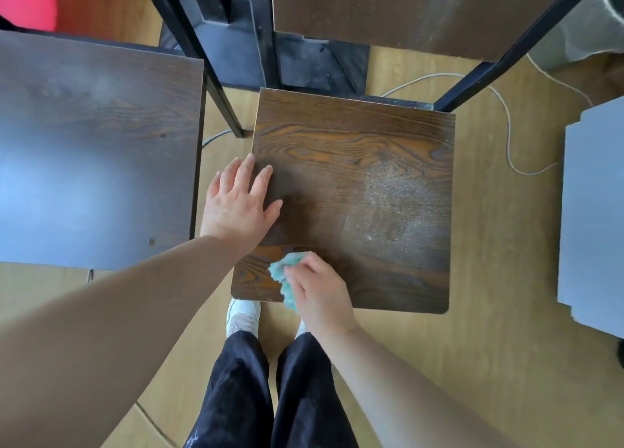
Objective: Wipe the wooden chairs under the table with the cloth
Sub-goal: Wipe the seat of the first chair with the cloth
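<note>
Evidently the wiping is under way on the chair seat (351,150). The left hand (238,204) lies flat on the seat's left edge, fingers (261,181) straight and holding nothing, probably to steady the chair against the rubbing. The right hand (320,292) curls round the bunched green cloth (285,268) at the seat's near left corner. A pale dusty patch (395,191) on the seat's right half looks unwiped.

Floor (506,346) carries chair (354,143) (and cable (507,133)).
</note>
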`<action>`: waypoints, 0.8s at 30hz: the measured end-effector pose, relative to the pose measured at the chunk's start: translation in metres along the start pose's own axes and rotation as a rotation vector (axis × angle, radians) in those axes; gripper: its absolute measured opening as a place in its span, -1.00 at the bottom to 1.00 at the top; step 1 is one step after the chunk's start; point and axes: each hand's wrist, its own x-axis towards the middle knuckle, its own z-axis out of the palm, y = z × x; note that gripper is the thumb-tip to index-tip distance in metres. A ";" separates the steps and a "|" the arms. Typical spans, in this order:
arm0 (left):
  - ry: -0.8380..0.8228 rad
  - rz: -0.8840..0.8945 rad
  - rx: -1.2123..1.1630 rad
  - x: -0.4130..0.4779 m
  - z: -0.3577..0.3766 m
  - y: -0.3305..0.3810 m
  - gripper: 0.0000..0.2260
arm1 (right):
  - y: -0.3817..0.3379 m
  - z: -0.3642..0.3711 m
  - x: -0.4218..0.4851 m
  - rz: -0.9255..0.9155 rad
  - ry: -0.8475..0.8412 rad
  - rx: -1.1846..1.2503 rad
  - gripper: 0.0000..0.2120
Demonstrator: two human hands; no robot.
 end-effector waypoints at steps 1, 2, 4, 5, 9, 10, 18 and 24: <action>-0.006 0.002 0.005 0.005 -0.001 0.001 -0.43 | 0.007 -0.019 0.006 0.045 0.097 0.048 -0.88; -0.013 0.003 0.006 0.010 -0.001 0.001 -0.43 | 0.018 -0.041 0.014 0.087 0.213 0.064 -0.87; -0.019 0.002 0.012 0.020 -0.003 0.001 -0.42 | 0.052 -0.088 0.037 0.175 0.417 0.043 -0.90; -0.017 -0.001 0.013 0.024 -0.004 0.001 -0.42 | 0.072 -0.110 0.051 0.228 0.482 0.013 -0.91; 0.001 -0.042 -0.022 0.042 -0.009 0.004 -0.43 | 0.142 -0.176 0.102 0.453 0.562 -0.054 -0.88; 0.001 -0.052 -0.031 0.045 -0.010 0.007 -0.43 | 0.153 -0.186 0.112 0.497 0.569 -0.052 -0.86; 0.007 -0.077 -0.036 0.061 -0.010 0.028 -0.42 | 0.169 -0.193 0.168 0.592 0.589 -0.018 -0.80; 0.017 -0.058 -0.037 0.063 -0.006 0.034 -0.43 | 0.170 -0.189 0.171 0.586 0.572 -0.085 -0.76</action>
